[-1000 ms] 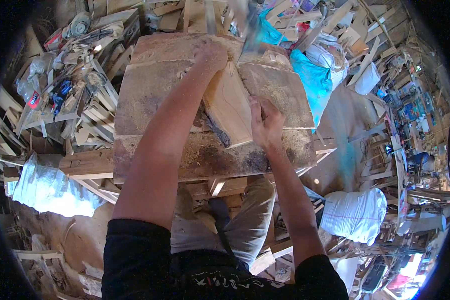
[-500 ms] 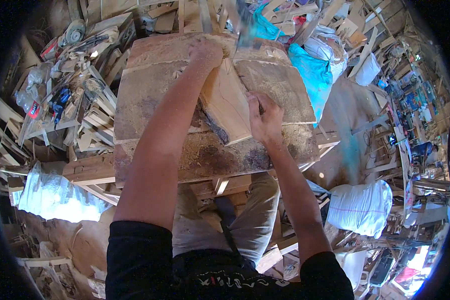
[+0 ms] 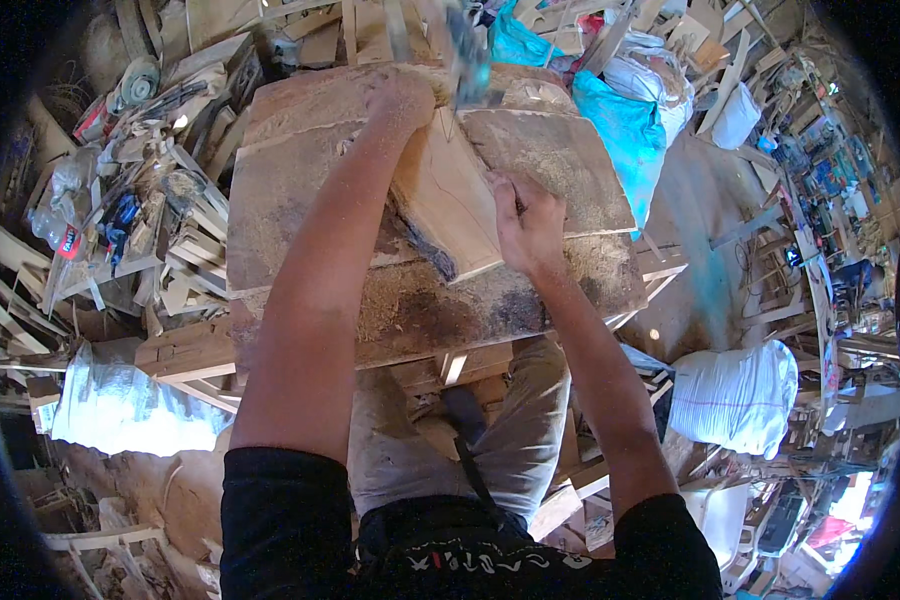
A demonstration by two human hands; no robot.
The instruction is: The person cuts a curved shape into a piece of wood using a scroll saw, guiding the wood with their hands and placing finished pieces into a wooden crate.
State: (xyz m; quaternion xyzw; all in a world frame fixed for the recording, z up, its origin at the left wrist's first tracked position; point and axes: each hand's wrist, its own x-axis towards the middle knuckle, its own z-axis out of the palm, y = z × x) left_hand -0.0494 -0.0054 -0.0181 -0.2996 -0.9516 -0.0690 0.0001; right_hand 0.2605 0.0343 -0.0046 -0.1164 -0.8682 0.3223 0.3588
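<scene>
Head view: two hands steady a pale wooden piece on a dusty workbench slab.

Left hand (image 3: pixel 402 98) lies at 12 o'clock over the far end of the pale wood piece (image 3: pixel 448 200), its fingers curled down on that end; a blurred teal tool (image 3: pixel 467 55) shows just beyond it, and whether the hand grips it cannot be told. Right hand (image 3: pixel 526 222) at 3 o'clock of the piece presses its near edge, fingers bent and closed against the wood. The piece rests tilted on the thick plank (image 3: pixel 300 190) at centre, sawdust all round. Judged from this, firm downward pressure from both hands and fingertips kept clear of the tool's path would serve best.
</scene>
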